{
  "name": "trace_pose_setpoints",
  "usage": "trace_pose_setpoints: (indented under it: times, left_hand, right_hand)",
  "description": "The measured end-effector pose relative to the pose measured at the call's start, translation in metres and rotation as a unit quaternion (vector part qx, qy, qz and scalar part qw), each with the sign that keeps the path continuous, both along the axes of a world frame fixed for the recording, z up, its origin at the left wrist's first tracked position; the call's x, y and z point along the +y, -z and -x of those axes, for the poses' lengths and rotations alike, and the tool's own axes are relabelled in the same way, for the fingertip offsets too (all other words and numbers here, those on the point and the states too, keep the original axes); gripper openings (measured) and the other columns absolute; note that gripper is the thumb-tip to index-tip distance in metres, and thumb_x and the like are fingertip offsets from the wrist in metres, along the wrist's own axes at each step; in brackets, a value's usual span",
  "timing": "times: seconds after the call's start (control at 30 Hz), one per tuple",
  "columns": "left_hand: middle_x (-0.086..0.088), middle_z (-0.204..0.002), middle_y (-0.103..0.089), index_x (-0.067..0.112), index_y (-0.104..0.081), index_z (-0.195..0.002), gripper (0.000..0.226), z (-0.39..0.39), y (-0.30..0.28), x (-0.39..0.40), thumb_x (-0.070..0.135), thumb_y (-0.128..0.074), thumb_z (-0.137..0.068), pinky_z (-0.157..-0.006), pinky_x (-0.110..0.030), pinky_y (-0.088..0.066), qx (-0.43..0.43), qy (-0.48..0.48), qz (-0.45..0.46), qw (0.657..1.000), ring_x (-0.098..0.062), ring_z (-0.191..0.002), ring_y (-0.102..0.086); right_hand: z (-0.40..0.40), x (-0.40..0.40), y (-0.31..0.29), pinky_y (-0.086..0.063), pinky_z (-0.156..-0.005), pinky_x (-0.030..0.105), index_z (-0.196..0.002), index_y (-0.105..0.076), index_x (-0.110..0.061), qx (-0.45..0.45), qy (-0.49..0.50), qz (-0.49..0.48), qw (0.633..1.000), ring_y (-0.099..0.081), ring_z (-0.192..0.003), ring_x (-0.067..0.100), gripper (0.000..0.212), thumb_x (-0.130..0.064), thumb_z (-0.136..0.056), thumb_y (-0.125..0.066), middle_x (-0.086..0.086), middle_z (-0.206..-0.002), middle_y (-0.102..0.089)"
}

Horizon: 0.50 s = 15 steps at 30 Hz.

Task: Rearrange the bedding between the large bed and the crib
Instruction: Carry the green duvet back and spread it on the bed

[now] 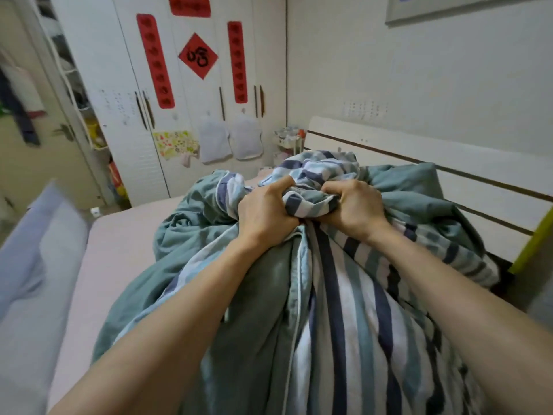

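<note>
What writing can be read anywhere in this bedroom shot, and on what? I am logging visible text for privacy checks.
Red diamond paper on the wardrobe door: one black brush character, hung rotated; I cannot read it with confidence.
Left red strip: blurred, unreadable.
Right red strip: blurred, unreadable.
Red banner above them: blurred, unreadable.
Striped quilt, gripped by the left hand and right hand: no text.
</note>
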<state>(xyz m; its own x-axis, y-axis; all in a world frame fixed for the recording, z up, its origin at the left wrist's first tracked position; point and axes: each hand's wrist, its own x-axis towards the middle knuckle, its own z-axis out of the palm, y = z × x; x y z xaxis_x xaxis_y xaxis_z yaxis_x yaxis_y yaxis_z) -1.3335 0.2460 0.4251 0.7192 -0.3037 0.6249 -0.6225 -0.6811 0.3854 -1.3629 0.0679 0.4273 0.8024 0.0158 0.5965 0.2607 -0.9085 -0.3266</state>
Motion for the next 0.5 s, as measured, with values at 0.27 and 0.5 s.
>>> trace_pose_setpoints:
  times: [0.27,0.5]
  left_hand:
    - [0.001,-0.072,-0.064,0.021,-0.052,-0.079,0.022,-0.136,0.02,0.06,0.025,-0.067,-0.064,-0.057,-0.032,-0.044,0.024,-0.139,0.019,0.99,-0.026,-0.072,-0.06]
    - [0.005,-0.067,-0.056,0.021,-0.05,-0.078,0.021,-0.209,0.042,0.081,0.025,-0.067,-0.066,-0.055,-0.03,-0.037,0.038,-0.239,0.004,0.97,-0.026,-0.07,-0.059]
  right_hand:
    - [-0.176,0.064,0.014,-0.038,-0.06,0.026,-0.073,-0.062,-0.03,0.02,-0.115,-0.003,0.993,-0.061,-0.073,0.015,0.029,-0.058,-0.063,-0.062,-0.009,-0.075,-0.066]
    - [-0.287,0.097,0.047,-0.042,-0.058,0.03,-0.076,-0.06,-0.025,0.04,-0.184,-0.023,0.982,-0.063,-0.072,0.022,0.033,-0.056,-0.064,-0.06,-0.005,-0.065,-0.059]
